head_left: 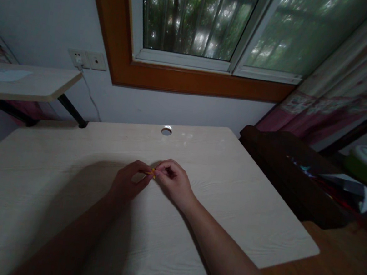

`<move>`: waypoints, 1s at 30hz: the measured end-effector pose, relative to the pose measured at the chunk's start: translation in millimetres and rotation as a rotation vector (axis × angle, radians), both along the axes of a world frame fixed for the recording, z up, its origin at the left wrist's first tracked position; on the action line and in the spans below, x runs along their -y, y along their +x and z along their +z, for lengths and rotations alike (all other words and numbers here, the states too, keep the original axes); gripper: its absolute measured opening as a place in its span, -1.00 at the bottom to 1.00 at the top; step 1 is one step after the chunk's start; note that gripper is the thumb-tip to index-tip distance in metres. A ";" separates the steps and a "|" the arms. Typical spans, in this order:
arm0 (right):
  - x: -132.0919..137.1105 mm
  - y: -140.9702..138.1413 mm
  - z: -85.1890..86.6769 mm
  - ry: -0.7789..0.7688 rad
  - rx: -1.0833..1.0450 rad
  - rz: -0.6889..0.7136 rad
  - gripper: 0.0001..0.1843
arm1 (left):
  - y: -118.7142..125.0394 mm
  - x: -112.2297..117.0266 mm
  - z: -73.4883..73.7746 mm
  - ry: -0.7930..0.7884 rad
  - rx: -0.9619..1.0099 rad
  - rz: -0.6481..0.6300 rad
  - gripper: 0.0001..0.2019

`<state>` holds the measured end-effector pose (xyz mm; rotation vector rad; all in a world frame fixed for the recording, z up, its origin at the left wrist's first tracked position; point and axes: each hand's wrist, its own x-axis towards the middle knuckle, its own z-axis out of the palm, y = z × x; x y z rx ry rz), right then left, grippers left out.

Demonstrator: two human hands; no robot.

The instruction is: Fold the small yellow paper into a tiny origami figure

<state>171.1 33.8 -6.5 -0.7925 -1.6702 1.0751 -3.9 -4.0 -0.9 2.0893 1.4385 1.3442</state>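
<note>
Between my fingertips, over the middle of the desk, is a thin yellow band-like strip (153, 173), small and looped or knotted in the middle. My left hand (129, 181) pinches its left end between thumb and forefinger. From the right, my right hand (174, 180) closes thumb and fingers on the other side of it. The two hands almost touch at the tips. Whether the strip is string or rubber cannot be made out, and part of it is hidden by the fingers.
The pale wooden desk (187, 248) has a round cable hole (166, 130) near its back edge. A raised shelf (22, 83) on black legs stands at the left. Dark furniture (278, 170) with assorted items lies beyond the right edge. A window (201, 20) and wall sockets (87, 59) are behind.
</note>
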 end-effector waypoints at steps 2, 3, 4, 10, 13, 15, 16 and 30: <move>0.0 -0.5 -0.9 -0.006 -0.015 0.005 -0.88 | 0.1 0.3 -0.2 -0.022 0.027 0.008 -0.96; 0.0 -0.8 -1.6 -0.012 -0.025 0.006 -0.88 | -0.2 0.3 -0.7 -0.027 0.037 0.011 -0.96; -0.1 -1.2 -2.5 -0.020 -0.036 0.006 -0.88 | -0.5 0.2 -1.4 -0.031 0.044 0.012 -0.96; 0.2 -3.4 -5.5 -0.131 -0.106 0.037 -0.78 | -3.1 -1.5 -6.0 -0.048 0.059 0.022 -0.98; 0.6 -3.4 -4.9 -0.153 -0.121 0.041 -0.74 | -2.6 -1.8 -5.7 -0.041 0.041 0.035 -0.99; 0.4 -3.0 -4.4 -0.134 -0.116 0.025 -0.72 | -2.0 -1.6 -4.8 -0.028 0.025 0.035 -0.98; 0.2 -2.7 -4.2 -0.119 -0.111 0.018 -0.73 | -1.7 -1.4 -4.3 -0.025 0.019 0.035 -0.98; -3.8 3.9 -0.5 -0.166 -0.065 0.055 -0.75 | 0.9 -1.4 -4.5 -0.076 0.120 0.076 -0.86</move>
